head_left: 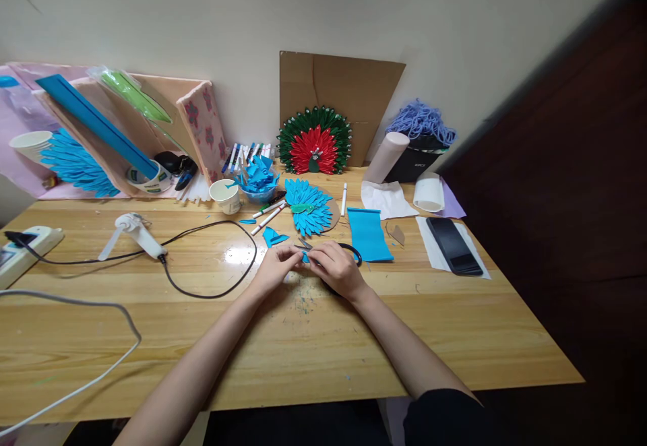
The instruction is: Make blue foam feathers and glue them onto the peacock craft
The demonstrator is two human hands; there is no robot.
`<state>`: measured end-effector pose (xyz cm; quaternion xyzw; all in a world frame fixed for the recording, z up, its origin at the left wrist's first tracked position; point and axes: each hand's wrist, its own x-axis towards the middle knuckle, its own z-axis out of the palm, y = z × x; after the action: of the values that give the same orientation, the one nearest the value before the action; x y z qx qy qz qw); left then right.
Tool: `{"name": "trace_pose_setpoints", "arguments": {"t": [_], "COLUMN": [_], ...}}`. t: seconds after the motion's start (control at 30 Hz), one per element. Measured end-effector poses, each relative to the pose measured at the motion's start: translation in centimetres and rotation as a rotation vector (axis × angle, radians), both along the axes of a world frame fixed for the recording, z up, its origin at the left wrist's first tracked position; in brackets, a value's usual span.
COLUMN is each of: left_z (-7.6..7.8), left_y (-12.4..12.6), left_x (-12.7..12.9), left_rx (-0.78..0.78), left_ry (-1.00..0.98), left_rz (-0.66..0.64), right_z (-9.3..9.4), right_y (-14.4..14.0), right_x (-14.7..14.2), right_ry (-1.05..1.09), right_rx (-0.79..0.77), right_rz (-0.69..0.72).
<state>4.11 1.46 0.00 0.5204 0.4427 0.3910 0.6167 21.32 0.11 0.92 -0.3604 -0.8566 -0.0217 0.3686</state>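
Observation:
Between the fingertips of both hands is a small piece of blue crepe paper (pixel 305 257). My left hand (pixel 274 269) pinches it from the left. My right hand (pixel 337 269) has its fingers closed at the right side of the same piece. Scissors (pixel 356 252) with black handles lie under and behind my right hand, partly hidden; their blades show just beyond the fingers. Past the hands lies a cardboard round covered with blue paper petals (pixel 307 207). A folded blue scrap (pixel 274 236) is near my left hand, and a blue crepe sheet (pixel 371 236) lies to the right.
A glue gun (pixel 139 234) with a looping black cord lies left. Behind stand a paper cup (pixel 225 197), a bowl of blue scraps (pixel 259 193), and a red-green feathered piece (pixel 314 146) against cardboard (pixel 348 85). A phone (pixel 455 246) rests at right.

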Motion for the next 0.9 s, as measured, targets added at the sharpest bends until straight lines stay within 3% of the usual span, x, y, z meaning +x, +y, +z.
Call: {"name": "trace_pose_setpoints", "arguments": {"t": [0.17, 0.27, 0.47, 0.63, 0.9], "left_z": [0.5, 1.0, 1.4, 1.1, 0.9], "left_y": [-0.1, -0.4, -1.2, -1.2, -0.6], "left_x": [0.1, 0.2, 0.4, 0.4, 0.3], "left_rx": [-0.012, 0.044, 0.320, 0.363, 0.175], "left_ry": [-0.001, 0.024, 0.180, 0.204, 0.153], "left_rz": [0.040, 0.069, 0.130, 0.155, 0.239], "right_z": [0.3, 0.4, -0.6, -0.7, -0.4], "right_y": [-0.2, -0.3, 0.0, 0.1, 0.6], "right_x": [-0.1, -0.4, -0.5, -0.5, 0.7], "right_ry": [0.051, 0.250, 0.567, 0.558, 0.440], "right_rx": [-0.083, -0.268, -0.635, -0.672, -0.616], "right_rz": [0.015, -0.016, -0.080, -0.076, -0.049]}}
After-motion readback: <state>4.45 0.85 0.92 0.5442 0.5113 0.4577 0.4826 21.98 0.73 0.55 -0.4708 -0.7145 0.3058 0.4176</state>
